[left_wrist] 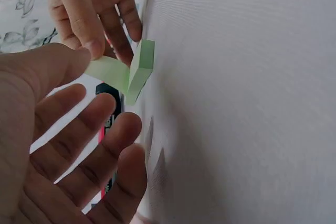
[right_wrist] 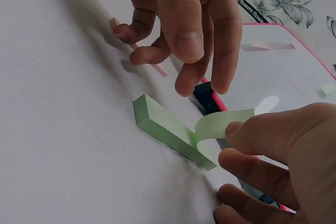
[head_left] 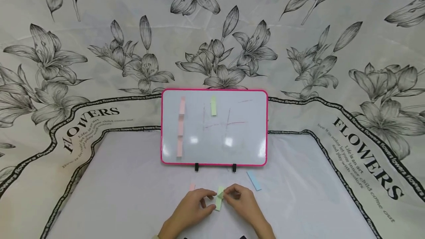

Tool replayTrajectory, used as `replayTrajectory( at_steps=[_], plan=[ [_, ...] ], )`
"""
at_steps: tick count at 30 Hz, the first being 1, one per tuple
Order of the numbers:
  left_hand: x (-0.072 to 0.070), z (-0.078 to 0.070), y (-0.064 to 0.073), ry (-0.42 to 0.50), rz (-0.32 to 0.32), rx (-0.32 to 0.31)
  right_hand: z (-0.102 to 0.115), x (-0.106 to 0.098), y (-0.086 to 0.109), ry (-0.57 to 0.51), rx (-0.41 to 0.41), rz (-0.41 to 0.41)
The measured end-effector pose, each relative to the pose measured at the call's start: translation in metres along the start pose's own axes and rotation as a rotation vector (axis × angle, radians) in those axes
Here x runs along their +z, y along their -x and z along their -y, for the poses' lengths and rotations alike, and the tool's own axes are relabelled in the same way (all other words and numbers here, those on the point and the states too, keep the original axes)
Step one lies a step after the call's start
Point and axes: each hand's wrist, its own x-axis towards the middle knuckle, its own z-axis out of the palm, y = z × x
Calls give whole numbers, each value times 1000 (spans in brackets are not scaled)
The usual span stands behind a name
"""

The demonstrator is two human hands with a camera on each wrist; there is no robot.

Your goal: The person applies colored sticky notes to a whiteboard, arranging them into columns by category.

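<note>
A small pad of green sticky notes (right_wrist: 165,129) lies on the table between the two hands. My right hand (head_left: 244,202) pinches the free end of its top sheet (right_wrist: 223,121) between thumb and finger; the sheet curls up from the pad while its other end is still joined to it. On the other side, my left hand (head_left: 196,205) hovers around the pad, its fingers spread and loosely bent, with nothing in its grasp. A pink sticky-note strip (head_left: 192,186) lies just beyond the left hand, partly covered by it. Beyond the right hand is a blue strip (head_left: 254,180).
Behind the hands stands a pink-framed whiteboard (head_left: 192,150) on black feet (head_left: 234,168). Three pink strips (head_left: 180,126) run down its left side. One green strip (head_left: 213,105) sticks near the top, among faint red lines. A flower-printed cloth (head_left: 212,28) hangs behind.
</note>
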Motion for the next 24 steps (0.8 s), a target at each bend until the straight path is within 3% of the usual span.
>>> replayTrajectory(
  at_steps=[4, 9, 16, 24],
  plan=[
    [5, 0, -4, -31, -3, -85, -2, 0, -1, -30, 19, -4],
    [14, 4, -4, -35, -14, -120, -7, 0, 1, -73, 39, -11],
    [23, 9, -8, 115, 0, -155, -13, 0, 3, -147, 73, -42],
    [24, 8, -10, 199, 0, -197, -12, 0, -1, -221, 132, -61]
  ],
)
